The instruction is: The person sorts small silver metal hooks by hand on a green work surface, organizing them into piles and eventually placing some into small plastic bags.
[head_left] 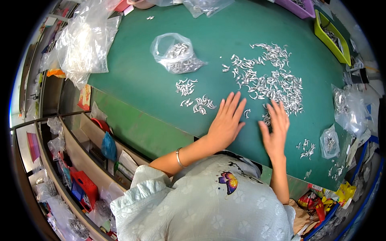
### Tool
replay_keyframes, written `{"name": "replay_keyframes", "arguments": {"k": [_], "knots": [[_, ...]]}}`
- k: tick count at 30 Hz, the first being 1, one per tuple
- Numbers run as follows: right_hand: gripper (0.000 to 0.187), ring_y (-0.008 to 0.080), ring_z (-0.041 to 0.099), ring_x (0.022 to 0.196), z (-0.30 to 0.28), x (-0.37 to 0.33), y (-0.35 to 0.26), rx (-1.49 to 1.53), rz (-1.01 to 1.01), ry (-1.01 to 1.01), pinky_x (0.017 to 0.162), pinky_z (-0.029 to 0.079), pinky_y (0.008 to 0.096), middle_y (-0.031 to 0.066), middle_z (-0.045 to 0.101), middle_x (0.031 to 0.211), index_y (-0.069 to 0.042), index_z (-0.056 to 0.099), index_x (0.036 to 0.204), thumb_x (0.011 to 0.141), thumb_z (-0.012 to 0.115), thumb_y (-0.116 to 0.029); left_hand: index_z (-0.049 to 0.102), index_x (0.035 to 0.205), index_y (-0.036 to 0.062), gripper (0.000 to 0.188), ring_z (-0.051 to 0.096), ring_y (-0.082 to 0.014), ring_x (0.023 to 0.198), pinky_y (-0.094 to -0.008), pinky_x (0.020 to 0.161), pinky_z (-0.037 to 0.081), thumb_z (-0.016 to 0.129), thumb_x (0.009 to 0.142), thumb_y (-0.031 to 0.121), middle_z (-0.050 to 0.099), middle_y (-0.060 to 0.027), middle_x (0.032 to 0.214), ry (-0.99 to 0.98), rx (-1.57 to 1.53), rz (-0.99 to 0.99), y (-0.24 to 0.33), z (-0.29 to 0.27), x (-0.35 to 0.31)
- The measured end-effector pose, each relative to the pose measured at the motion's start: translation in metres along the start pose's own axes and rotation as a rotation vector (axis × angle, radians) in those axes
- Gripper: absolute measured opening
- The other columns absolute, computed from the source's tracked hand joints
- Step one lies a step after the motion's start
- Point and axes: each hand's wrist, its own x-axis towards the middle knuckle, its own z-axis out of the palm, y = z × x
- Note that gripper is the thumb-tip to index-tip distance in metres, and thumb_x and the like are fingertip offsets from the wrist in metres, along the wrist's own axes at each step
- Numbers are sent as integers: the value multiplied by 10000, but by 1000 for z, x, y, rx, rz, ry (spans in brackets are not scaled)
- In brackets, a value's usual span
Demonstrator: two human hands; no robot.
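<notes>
My left hand (228, 120) lies palm down on the green tabletop (161, 96), fingers stretched out, just right of a small group of curved silver metal pieces (204, 105). Another small group (186, 86) sits a little farther away. With fingers and thumb apart, my right hand (276, 126) rests at the near edge of a large spread pile of the same silver pieces (277, 86); a few lie at its fingertips and may be partly covered. One or two loose pieces (247, 113) lie between my hands. Beyond them stands an open clear plastic bag (177, 54) partly filled with such pieces.
Clear plastic bags (82, 44) hang over the far left table edge. A yellow-green bin (332, 38) and a purple bin (299, 8) stand at the far right. Small bags (329, 142) and scattered pieces (306, 148) lie at right. Cluttered shelves (88, 160) run along the left.
</notes>
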Motion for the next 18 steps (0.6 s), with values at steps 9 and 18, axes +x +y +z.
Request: {"name": "replay_keyframes", "arguments": {"k": [9,18], "knots": [[675,326,201,1470,3,2,22,-218,-50,-208,1151,160,595,78,308,1561,-69,398,1456,877,671,-284,372,1449,24,626,221,-411,1443,-584,1137,242,611,872,78,286,-182,1544,-77,327,94,-21,7,53],[685,356,213,1462,-9,-12,24,-194,-52,-209,1146,180,602,76,329,1552,-54,381,1461,868,675,-232,460,1400,62,590,230,-396,1440,-597,1122,261,669,857,158,322,-167,1524,-297,105,270,23,19,17]]}}
